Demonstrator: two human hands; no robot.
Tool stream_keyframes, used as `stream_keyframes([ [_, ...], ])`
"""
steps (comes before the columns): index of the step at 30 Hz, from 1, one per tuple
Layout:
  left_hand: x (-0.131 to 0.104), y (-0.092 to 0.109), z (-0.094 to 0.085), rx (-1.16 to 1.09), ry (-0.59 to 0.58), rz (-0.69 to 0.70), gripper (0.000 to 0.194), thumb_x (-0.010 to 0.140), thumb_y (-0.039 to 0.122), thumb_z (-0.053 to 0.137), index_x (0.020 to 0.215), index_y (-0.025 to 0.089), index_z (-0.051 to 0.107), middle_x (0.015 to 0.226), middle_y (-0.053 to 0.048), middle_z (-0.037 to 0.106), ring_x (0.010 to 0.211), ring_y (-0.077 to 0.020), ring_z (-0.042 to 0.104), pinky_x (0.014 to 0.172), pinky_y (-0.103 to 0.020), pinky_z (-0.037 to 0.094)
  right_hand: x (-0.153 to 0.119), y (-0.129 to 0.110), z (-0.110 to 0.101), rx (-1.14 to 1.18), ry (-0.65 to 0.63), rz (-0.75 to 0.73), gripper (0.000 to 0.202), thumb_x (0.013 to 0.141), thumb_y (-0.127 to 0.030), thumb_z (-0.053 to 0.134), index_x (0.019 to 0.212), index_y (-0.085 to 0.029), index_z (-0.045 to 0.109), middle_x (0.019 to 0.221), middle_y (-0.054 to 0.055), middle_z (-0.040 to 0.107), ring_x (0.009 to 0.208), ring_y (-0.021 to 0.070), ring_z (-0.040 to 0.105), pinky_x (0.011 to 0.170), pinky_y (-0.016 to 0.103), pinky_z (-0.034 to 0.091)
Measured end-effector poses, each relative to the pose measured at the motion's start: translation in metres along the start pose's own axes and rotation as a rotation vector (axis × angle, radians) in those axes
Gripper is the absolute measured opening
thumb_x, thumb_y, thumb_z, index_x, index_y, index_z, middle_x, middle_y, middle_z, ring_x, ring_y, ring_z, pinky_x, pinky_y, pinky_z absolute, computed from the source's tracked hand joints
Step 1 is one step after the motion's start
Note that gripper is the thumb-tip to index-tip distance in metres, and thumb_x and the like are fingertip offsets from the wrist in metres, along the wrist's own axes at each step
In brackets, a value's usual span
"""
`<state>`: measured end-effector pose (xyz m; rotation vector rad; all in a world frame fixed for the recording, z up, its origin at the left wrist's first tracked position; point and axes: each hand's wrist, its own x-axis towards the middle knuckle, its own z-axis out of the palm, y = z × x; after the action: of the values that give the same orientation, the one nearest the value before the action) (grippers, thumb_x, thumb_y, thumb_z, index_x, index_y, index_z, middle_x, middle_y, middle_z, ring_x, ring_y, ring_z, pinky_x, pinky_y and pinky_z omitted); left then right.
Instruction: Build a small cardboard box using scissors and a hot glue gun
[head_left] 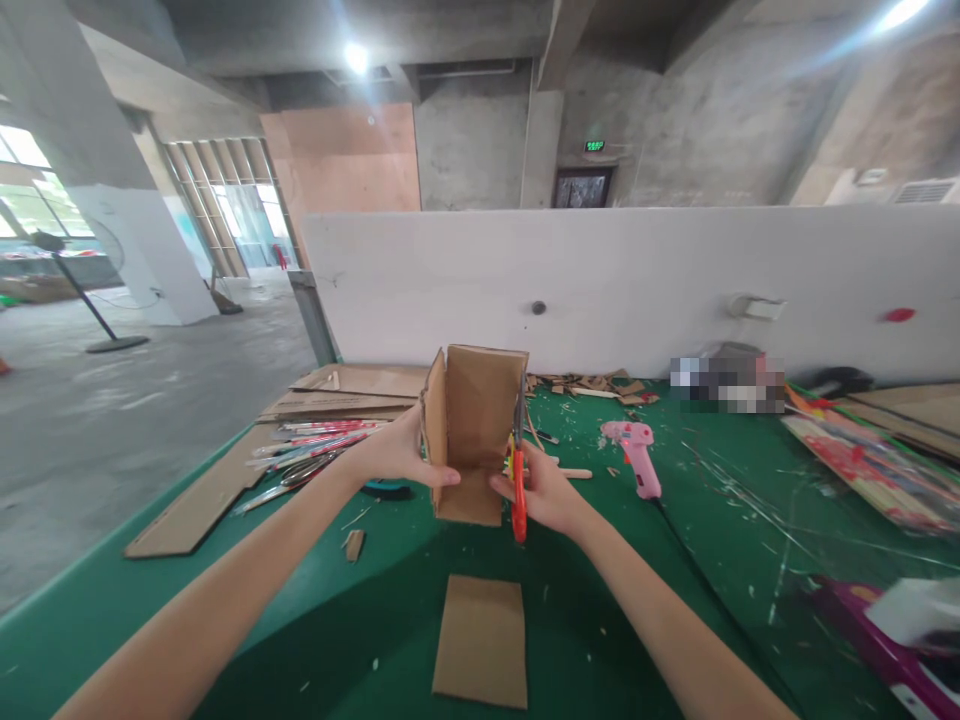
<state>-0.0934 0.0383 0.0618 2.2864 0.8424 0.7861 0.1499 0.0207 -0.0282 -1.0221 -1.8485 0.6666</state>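
Head: box (486, 410) is upright lengthwise; near side open.

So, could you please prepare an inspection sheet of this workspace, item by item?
Surface: green tabletop, sprinkled with small bits.
Work things: cardboard box, near side open; flat cardboard piece nearer the viewer.
Clutter: cardboard scraps along the white partition.
Hands: left hand grips the box's left side; right hand holds orange-handled scissors at its right.
Cables: black cord from the pink glue gun.
Surroundings: concrete pillar, left.
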Motion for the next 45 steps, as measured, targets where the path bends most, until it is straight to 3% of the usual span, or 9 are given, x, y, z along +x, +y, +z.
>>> stream_keyframes([
  [7, -0.001, -0.003, 0.003, 0.074, -0.049, 0.024, 0.078, 0.059, 0.048, 0.077, 0.124, 0.013, 0.052, 0.119, -0.011, 0.062, 0.125, -0.032, 0.044, 0.107, -0.041, 0.035, -0.001, -0.007, 0.003, -0.335, 0.175, -0.142, 0.027, 0.08, -0.043, 0.06, 0.09, -0.019, 0.054, 0.097, 0.01, 0.059, 0.1, 0.0266, 0.054, 0.088, 0.042, 0.043],
  [16, -0.001, -0.013, 0.011, -0.031, -0.054, -0.045, 0.078, 0.061, 0.042, 0.078, 0.127, 0.013, 0.048, 0.13, -0.015, 0.053, 0.123, -0.0315, 0.047, 0.106, -0.042, 0.036, -0.002, -0.002, 0.005, -0.441, 0.263, -0.132, 0.023, 0.086, -0.042, 0.052, 0.086, -0.019, 0.054, 0.089, 0.011, 0.06, 0.093, 0.0264, 0.055, 0.086, 0.041, 0.043],
  [23, 0.001, -0.003, 0.015, -0.224, -0.079, -0.024, 0.074, 0.062, 0.043, 0.078, 0.124, 0.013, 0.051, 0.131, -0.015, 0.053, 0.122, -0.0303, 0.048, 0.105, -0.042, 0.037, -0.003, -0.005, 0.002, -0.444, 0.265, -0.129, 0.022, 0.088, -0.04, 0.048, 0.081, -0.019, 0.05, 0.082, 0.009, 0.058, 0.081, 0.0233, 0.056, 0.077, 0.036, 0.043],
  [28, 0.003, -0.006, 0.018, -0.281, -0.101, -0.019, 0.075, 0.063, 0.043, 0.077, 0.126, 0.013, 0.048, 0.131, -0.016, 0.053, 0.122, -0.0299, 0.048, 0.105, -0.044, 0.037, -0.005, -0.005, 0.003, -0.464, 0.238, -0.098, 0.023, 0.09, -0.038, 0.044, 0.076, -0.021, 0.048, 0.077, 0.008, 0.056, 0.076, 0.0219, 0.054, 0.072, 0.035, 0.043],
  [45, 0.001, -0.008, 0.017, -0.261, -0.081, -0.03, 0.083, 0.06, 0.048, 0.077, 0.13, 0.015, 0.047, 0.126, -0.015, 0.057, 0.118, -0.0311, 0.051, 0.1, -0.041, 0.043, -0.003, -0.007, -0.005, -0.516, 0.232, -0.09, 0.026, 0.089, -0.04, 0.044, 0.073, -0.02, 0.05, 0.071, 0.007, 0.06, 0.069, 0.0202, 0.059, 0.068, 0.031, 0.044],
])
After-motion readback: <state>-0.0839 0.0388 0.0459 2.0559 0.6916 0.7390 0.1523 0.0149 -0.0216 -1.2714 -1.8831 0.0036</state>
